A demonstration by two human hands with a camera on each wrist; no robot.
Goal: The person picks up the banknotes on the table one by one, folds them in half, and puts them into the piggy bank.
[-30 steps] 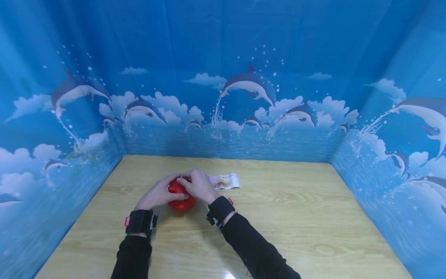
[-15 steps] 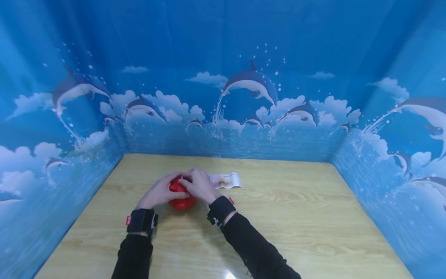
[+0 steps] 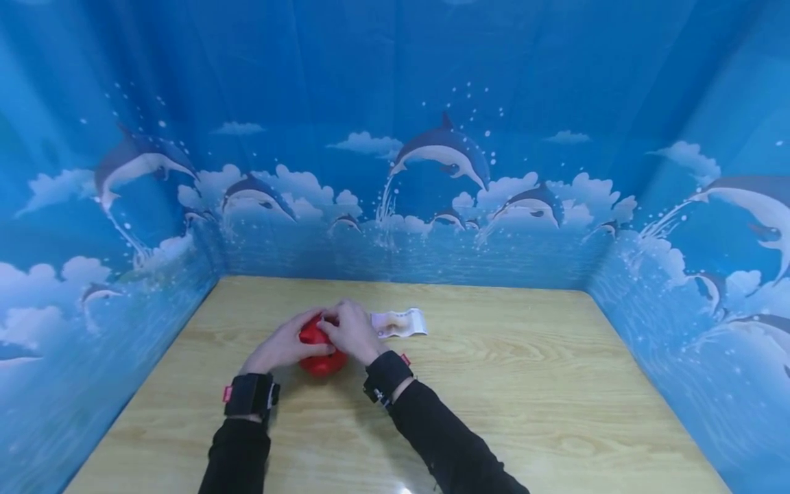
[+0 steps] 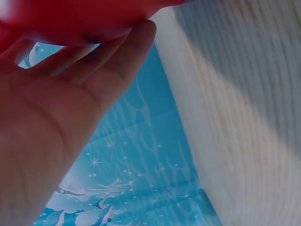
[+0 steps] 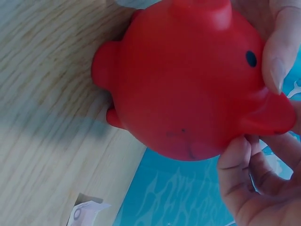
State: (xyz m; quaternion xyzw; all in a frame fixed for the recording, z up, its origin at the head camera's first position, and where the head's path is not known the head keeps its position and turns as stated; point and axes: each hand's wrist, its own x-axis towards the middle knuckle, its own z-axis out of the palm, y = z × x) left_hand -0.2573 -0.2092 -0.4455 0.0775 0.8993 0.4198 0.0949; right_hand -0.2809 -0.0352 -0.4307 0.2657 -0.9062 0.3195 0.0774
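A glossy red piggy bank (image 3: pixel 323 365) stands on the left part of the table. My left hand (image 3: pixel 285 344) grips it from the left, the thumb across its front and the other fingers behind. In the left wrist view its fingers (image 4: pixel 141 40) lie against the red side. My right hand (image 3: pixel 356 333) is at the top right, with bent fingers (image 5: pixel 235 162) against the piggy bank (image 5: pixel 178 89) beside an ear. Whether those fingertips pinch anything small is hidden. The snout, a black eye and stubby feet show in the right wrist view.
A slightly curled banknote (image 3: pixel 400 322) lies just right of my right hand, and its end shows in the right wrist view. The wood-grain table (image 3: pixel 524 384) is bounded by a blue dolphin-print curtain (image 3: pixel 395 254) at the back and both sides.
Both hands stay on the piggy bank in nearly the same place. The right wrist has shifted very slightly to the left; the banknote has not moved.
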